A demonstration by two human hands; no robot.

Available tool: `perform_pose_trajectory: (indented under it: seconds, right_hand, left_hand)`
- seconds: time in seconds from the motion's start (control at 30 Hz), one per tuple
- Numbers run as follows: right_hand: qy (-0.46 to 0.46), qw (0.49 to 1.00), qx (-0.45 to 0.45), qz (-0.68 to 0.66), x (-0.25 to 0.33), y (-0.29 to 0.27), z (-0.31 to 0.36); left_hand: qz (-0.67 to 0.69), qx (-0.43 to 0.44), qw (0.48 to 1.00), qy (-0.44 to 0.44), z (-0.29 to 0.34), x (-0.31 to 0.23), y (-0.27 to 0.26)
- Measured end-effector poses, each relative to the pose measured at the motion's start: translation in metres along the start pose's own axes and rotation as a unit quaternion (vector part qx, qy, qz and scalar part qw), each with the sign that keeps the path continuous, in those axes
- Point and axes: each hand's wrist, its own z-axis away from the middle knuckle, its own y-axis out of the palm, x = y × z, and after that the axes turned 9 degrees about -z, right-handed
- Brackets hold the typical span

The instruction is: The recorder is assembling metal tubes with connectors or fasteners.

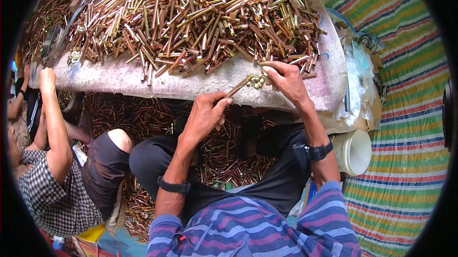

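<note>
My left hand is closed round one end of a thin, brassy metal tube. The tube slants up to the right, and its far end meets a little heap of small pale-gold metal pieces on the table edge. Just right of that heap is my right hand, thumb and fingers drawn together; whatever they pinch is too small to make out. Beyond both hands a big pile of similar copper and brass-coloured tubes covers the worn, whitish table.
Many more tubes lie on the floor under the table. At my left sits a co-worker in a checked shirt, one hand at the table edge. A white bucket and plastic bags stand right, before a striped tarp.
</note>
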Motion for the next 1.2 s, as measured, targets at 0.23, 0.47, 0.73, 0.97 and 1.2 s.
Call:
perform_pose_trajectory:
  seconds: [0.23,0.47,0.73,0.97,1.2]
  right_hand:
    - [-0.238,0.831,-0.007,0.503,-0.011,-0.002,-0.025]
    - [-0.223,0.775,0.034,0.590,0.001,0.001,-0.040]
    - [-0.214,0.766,0.066,0.602,-0.001,-0.003,-0.049]
    - [-0.198,0.883,-0.026,0.424,-0.001,-0.006,-0.029]
    - [-0.072,0.991,-0.096,0.063,0.004,0.008,-0.002]
  left_hand:
    - [0.004,-0.036,0.999,0.006,0.001,0.001,0.001]
    - [0.005,-0.031,1.000,0.001,0.001,0.004,0.000]
    - [0.000,-0.039,0.999,0.010,0.002,-0.001,0.001]
    - [-0.004,-0.032,0.999,0.004,0.001,0.001,-0.001]
    - [-0.004,-0.034,0.999,0.005,-0.001,0.004,0.002]
